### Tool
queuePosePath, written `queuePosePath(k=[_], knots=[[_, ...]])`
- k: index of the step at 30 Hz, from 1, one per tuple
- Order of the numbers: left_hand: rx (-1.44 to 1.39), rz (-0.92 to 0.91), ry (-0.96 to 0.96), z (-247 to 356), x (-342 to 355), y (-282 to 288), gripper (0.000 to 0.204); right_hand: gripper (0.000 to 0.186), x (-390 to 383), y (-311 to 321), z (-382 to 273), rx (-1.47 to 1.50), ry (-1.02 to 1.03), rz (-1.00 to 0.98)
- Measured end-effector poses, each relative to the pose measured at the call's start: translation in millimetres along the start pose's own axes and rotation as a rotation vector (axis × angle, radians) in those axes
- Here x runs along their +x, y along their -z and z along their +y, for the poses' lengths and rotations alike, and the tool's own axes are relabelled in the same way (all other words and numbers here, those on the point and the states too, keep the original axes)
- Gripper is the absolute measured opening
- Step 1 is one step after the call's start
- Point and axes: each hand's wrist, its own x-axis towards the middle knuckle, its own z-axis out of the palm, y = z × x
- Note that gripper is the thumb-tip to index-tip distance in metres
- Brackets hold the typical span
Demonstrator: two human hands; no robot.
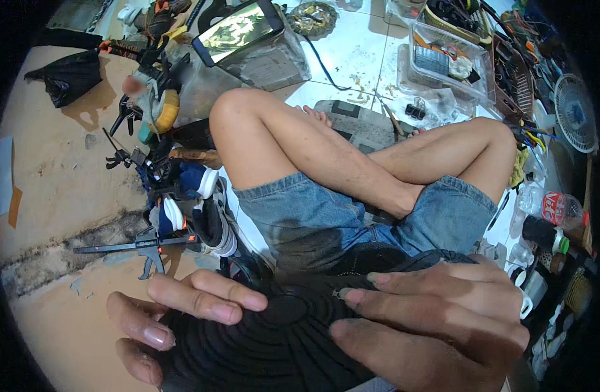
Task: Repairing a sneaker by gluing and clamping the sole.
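Two hands on one piece here: my left hand (pixel 195 304) is curled round the left edge of this black ridged sole (pixel 274 333), and my right hand (pixel 443 320) is closed over its right side, fingers laid across the grooves. It's up close in front of me, at the near edge of my lap; what my grip does underneath, I can't tell. Looks like rubber, so I'd call it light, bendy rather than brittle, with those curved ridges giving plenty of bite, hardly slippery. Best hold? The two outer edges, I'd say, fingers spread so it doesn't sag in the middle. Beyond it, my denim shorts (pixel 300 219) and crossed legs (pixel 352 157) fill the centre and block the way to the patterned mat (pixel 359 124). Over on the left, a bar clamp (pixel 143 244) lies near my fingers, crowding that side, with a dark, white-soled shoe (pixel 215 225) beside it. Farther off, a lit phone (pixel 238 32) leans on a box (pixel 267 65); off right, a clear tub (pixel 421 75) of bits, a plastic bottle (pixel 553 206) and a fan (pixel 574 112).
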Motion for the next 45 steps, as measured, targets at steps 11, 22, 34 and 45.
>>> queuePosePath(k=[11, 22, 34, 45], knots=[[-0.013, -0.022, 0.015, -1.8, -1.0, 5.7, 0.039, 0.026, -4.8, -24.6, 33.4, 0.19, 0.377, 0.372], [0.034, -0.046, -0.129, -4.6, -10.6, -4.4, 0.032, 0.042, 20.7, 32.0, 5.5, 0.337, 0.067, -0.219], [0.214, 0.227, -0.225, -0.6, -28.6, -20.3, 0.033, 0.03, 19.4, -0.4, 9.5, 0.299, 0.095, -0.238], [-0.005, -0.061, -0.178, 11.1, -32.9, 4.9, 0.029, 0.022, -7.6, 4.1, -3.1, 0.108, 0.12, -0.055]])
